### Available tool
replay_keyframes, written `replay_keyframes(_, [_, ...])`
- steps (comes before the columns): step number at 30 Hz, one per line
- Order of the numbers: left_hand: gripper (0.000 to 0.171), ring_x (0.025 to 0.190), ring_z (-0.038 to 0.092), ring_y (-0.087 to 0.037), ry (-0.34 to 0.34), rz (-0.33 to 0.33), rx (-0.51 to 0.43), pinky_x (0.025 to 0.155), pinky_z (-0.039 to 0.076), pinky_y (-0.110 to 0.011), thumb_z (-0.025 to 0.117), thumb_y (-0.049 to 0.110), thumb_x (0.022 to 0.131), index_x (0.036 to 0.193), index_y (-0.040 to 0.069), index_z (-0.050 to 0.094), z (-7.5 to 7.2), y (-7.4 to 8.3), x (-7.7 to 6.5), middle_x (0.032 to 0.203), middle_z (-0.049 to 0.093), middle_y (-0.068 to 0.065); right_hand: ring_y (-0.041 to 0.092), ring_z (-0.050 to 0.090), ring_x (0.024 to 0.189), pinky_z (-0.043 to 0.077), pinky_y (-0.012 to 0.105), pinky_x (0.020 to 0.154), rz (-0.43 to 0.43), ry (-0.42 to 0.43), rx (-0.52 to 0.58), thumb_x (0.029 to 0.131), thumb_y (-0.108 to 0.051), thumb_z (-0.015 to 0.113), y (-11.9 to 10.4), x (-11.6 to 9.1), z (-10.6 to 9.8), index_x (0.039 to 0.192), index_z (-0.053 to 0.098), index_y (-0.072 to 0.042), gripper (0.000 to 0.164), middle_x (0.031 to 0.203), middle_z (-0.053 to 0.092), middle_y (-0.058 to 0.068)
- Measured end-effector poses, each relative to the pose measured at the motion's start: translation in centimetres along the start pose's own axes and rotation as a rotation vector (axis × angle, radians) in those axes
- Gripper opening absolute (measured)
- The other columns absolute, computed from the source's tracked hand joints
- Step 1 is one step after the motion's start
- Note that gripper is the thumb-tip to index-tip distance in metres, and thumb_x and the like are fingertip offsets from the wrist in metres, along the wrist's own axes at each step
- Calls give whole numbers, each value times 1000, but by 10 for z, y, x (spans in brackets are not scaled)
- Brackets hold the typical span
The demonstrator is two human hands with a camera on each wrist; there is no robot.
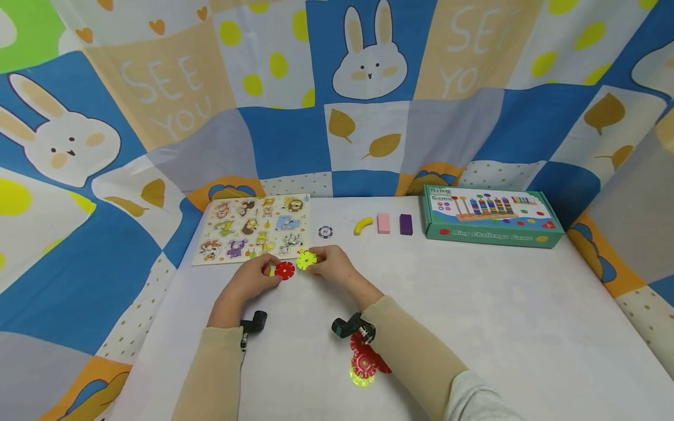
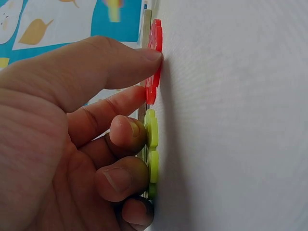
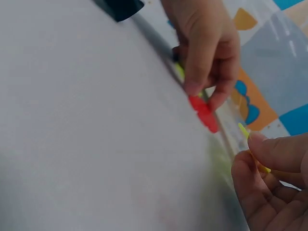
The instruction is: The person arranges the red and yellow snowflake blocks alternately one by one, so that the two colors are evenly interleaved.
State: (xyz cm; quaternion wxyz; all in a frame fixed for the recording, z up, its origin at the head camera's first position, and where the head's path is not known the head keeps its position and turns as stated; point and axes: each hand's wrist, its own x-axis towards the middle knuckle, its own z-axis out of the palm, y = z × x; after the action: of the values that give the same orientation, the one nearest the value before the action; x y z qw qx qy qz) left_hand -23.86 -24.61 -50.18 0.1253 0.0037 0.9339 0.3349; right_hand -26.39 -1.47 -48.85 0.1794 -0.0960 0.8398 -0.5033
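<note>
Left grip [image 1: 255, 278]: we see thumb and forefinger nearly together, pinching a red notched disc [image 1: 285, 271] by its edge; the other fingers curl in beside a yellow-green piece [image 2: 153, 163]. We cannot tell whether that piece joins the red disc.
Right grip [image 1: 334, 269]: we find thumb and forefinger closed on a yellow notched disc [image 1: 306, 260], with only the disc's thickness between them.
Discs' place: we note red and yellow near each other but apart, by the near edge of the animal picture board [image 1: 216, 258].
Spare discs: we log a red and yellow-green cluster [image 1: 364, 363] on the white bench [image 1: 295, 362], partly hidden by the right sleeve [image 1: 421, 351].
Back row: right of the board we count a round chip [image 1: 325, 232], a yellow curved piece [image 1: 363, 225], a pink block [image 1: 383, 223], a purple block [image 1: 405, 224] and a green game box [image 1: 492, 234].
</note>
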Motion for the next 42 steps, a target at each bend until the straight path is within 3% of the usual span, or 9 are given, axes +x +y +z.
replay_keyframes(6, [36,62,42,-18,1,11,-3,58,33,-33,74,26,80,112,19,60,0,2,-1,73,47,-5,15,50,81,41,26,68,-42,-10,-149,84,-21,72,7,0,7,128,59,-7,48,88,58,0])
replay_keyframes(13, [36,63,42,-18,0,10,-3,57,33,-33,74,26,80,113,19,60,1,1,-1,73,47,-5,12,47,67,37,25,59,-92,35,-228,82,-24,74,11,-1,13,127,60,-10,49,71,52,0])
replay_keyframes(23, [35,63,42,-18,0,-1,1,58,34,-32,73,27,81,112,21,60,2,1,-1,74,47,-4,13,47,64,39,27,58,-99,97,-330,79,-25,77,16,-4,17,115,65,-8,42,69,52,0])
replay_keyframes(35, [35,59,43,-17,0,7,41,54,34,-31,71,26,82,115,18,60,0,6,-3,70,48,-4,14,48,66,39,27,59,-58,116,-348,79,-29,76,15,-6,20,114,64,-11,42,70,52,-1])
replay_keyframes(42, [48,65,44,-18,22,43,40,59,36,-33,71,33,83,127,20,57,10,24,0,73,49,-4,13,47,63,37,27,57,-85,118,-331,79,-29,76,16,-6,18,113,65,-11,40,69,51,-1])
